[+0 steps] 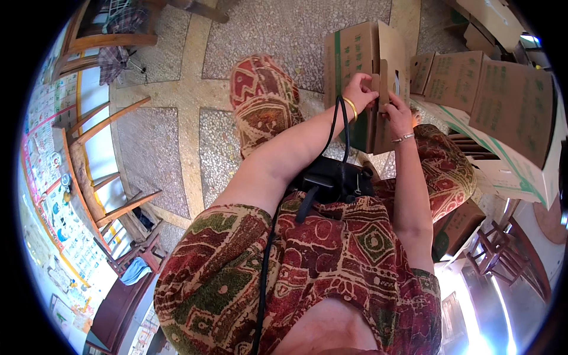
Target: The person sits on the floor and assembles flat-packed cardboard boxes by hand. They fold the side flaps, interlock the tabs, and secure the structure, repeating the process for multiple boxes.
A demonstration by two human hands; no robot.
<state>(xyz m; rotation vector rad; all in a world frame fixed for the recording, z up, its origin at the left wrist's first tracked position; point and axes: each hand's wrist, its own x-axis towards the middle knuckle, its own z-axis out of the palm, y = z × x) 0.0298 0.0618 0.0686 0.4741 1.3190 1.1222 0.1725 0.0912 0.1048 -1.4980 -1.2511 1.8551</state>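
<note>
Red-and-green patterned shirt (325,254) before a green-striped cardboard carton (352,56)
Left hand (360,93) and right hand (399,117) pinch its flaps (389,53), fingers drawn narrow.

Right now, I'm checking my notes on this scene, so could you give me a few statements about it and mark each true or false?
1. The left hand and the right hand are both at a cardboard box. True.
2. Both wrists are bare. False: a yellow bangle is on the left and a silver-coloured band on the right.
3. A wooden chair is at the picture's left side. True.
4. The person wears plain blue. False: the patterned clothing is red, green and tan.
5. More brown cardboard is at the picture's right side. True.
</note>
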